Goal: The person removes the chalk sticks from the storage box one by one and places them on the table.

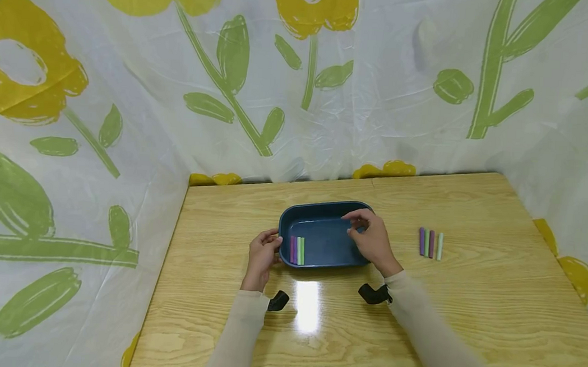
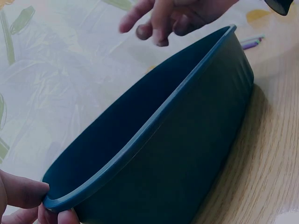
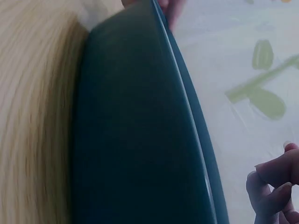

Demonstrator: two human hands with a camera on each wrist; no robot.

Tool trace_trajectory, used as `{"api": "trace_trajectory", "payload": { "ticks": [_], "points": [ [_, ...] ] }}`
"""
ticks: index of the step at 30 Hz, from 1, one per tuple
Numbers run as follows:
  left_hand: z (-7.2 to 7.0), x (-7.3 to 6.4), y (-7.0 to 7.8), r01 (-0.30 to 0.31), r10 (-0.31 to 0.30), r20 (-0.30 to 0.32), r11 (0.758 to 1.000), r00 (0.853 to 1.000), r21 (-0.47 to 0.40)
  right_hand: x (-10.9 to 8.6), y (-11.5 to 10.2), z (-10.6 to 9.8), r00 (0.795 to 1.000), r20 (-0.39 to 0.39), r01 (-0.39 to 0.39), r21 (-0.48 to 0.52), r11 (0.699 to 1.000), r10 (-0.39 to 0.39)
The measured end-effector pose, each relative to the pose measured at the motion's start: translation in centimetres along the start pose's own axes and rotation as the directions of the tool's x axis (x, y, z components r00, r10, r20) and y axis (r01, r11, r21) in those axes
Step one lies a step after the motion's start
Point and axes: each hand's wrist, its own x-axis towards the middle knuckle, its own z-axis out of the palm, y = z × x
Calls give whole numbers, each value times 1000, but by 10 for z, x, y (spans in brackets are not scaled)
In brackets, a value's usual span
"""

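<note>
A dark blue oval tray [image 1: 323, 203] sits mid-table; its outer wall fills the left wrist view [image 2: 177, 154] and the right wrist view [image 3: 140, 140]. Three short sticks [image 1: 297, 250], two purple and one green, lie side by side at its left end. My left hand [image 1: 263, 252] pinches the tray's left rim, thumb [image 2: 23, 193] on top. My right hand [image 1: 369, 236] hovers over the tray's right part. Its fingers [image 2: 159, 18] hang loosely curled [image 3: 273, 186], and nothing shows between them.
Three more sticks [image 1: 430, 243], two purple and one pale green, lie on the wooden table [image 1: 467, 329] to the right of the tray. A flower-printed plastic sheet [image 1: 126, 111] hangs behind and on both sides of the table.
</note>
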Motion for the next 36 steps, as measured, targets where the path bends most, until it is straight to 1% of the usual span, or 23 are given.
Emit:
{"api": "trace_trajectory", "payload": {
  "ticks": [4, 10, 14, 18, 28, 31, 34, 36],
  "points": [
    [0, 0, 1, -5, 5, 0, 1000, 1000, 0, 1, -7, 14, 999, 39, -3, -2, 1000, 3],
    [0, 1, 1, -4, 4, 0, 1000, 1000, 9, 3, -15, 35, 993, 108, -47, -2, 999, 47],
    [0, 1, 1, -3, 3, 5, 1000, 1000, 3, 4, -17, 49, 989, 130, -71, -11, 997, 71],
    [0, 1, 1, -1, 1, 8, 1000, 1000, 3, 4, -17, 59, 987, 142, -74, -18, 997, 76],
    [1, -1, 3, 2, -2, -2, 1000, 1000, 8, 4, -15, 71, 979, 166, -115, -17, 993, 116],
    [1, -1, 3, 4, -4, -3, 1000, 1000, 12, 4, -13, 74, 975, 175, -139, -17, 990, 140],
    [0, -1, 2, 6, -6, -3, 1000, 1000, 16, 6, -11, 76, 962, 209, -182, 6, 983, 177],
    [0, 0, 2, 7, -7, -4, 1000, 1000, 17, 7, -10, 77, 948, 245, -218, 31, 975, 204]
  ]
}}
